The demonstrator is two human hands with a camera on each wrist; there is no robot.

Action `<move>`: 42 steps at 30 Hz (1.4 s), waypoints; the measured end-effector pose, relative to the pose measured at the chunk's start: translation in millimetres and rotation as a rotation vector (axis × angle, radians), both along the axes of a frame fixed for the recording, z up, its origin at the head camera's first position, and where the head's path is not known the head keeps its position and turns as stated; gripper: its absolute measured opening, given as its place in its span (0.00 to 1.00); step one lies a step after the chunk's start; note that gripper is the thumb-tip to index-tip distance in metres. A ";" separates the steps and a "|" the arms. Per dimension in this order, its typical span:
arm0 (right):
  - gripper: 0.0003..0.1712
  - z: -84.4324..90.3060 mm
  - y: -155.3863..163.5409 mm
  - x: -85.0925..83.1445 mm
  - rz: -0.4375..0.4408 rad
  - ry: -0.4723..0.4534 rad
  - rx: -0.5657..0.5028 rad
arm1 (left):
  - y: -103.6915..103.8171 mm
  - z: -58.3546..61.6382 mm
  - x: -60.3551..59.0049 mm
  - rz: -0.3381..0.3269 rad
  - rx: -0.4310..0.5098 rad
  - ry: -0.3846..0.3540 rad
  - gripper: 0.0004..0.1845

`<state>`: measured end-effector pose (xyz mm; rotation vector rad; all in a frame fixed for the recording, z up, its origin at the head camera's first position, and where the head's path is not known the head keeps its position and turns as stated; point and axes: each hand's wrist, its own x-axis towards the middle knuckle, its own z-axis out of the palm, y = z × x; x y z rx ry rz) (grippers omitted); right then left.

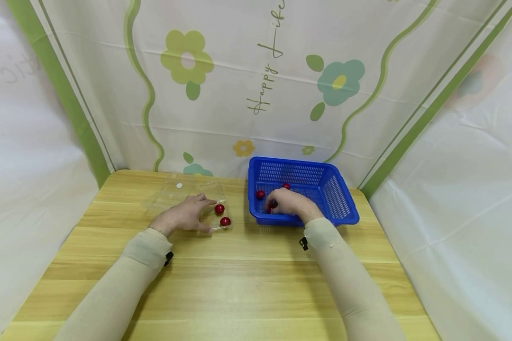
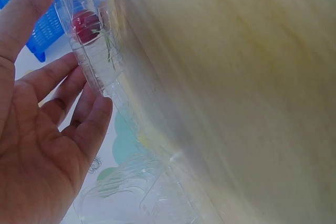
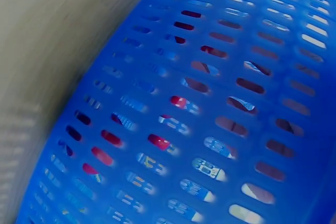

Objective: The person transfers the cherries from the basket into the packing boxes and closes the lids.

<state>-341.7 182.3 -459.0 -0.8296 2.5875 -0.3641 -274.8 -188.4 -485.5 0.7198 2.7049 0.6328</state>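
My left hand [image 1: 187, 215] spans a clear plastic box [image 2: 97, 72] at the left of the table, thumb on its near side and fingertips at the far side. Two shiny red cherries, the nearer one [image 1: 225, 221] and the farther one [image 1: 219, 209], lie in the box's right part. Over at the blue basket [image 1: 345, 208], my right hand [image 1: 288, 201] reaches inside with curled fingers at a cherry [image 1: 270, 210], mostly covered by the hand. Other cherries, one left [image 1: 260, 194] and one farther back [image 1: 286, 186], lie on the basket floor. Through the slots, the right wrist view shows red patches.
The box's open clear lid [image 1: 170, 189], with a small white round spot, lies at the back left. Behind the wooden table [image 1: 239, 284] hangs a flower-printed curtain [image 1: 239, 85], and white cloth walls stand on both sides.
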 end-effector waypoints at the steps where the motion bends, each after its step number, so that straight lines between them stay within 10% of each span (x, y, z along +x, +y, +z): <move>1: 0.11 1.0 0.0 0.1 0.007 0.018 -0.007 | 0.2 0.0 0.0 0.000 0.000 0.000 0.52; 42: 0.13 54.6 -29.7 23.1 0.029 0.295 -0.103 | -6.9 -6.0 -4.2 -0.039 0.052 0.026 0.53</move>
